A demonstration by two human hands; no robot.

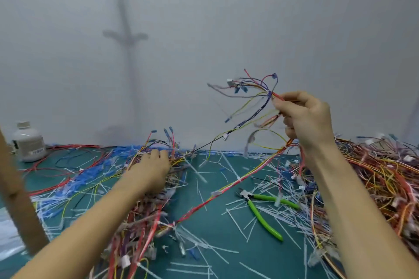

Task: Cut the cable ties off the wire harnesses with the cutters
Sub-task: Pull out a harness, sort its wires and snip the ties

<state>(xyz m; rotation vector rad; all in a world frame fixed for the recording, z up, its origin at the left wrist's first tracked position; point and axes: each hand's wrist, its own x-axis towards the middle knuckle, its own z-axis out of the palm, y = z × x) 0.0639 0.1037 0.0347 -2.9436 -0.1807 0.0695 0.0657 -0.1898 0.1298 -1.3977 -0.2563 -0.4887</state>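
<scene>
Aloft, right hand pinches harness; left hand grip unclear; cutters point far-left, handles near-right.

1. I take this for a wiring workshop bench, with a green mat underneath everything.
2. Heaps of wire harnesses and loose cable ties litter it.
3. I see green-handled cutters, a white bottle, and a plain white sheet behind.
</scene>
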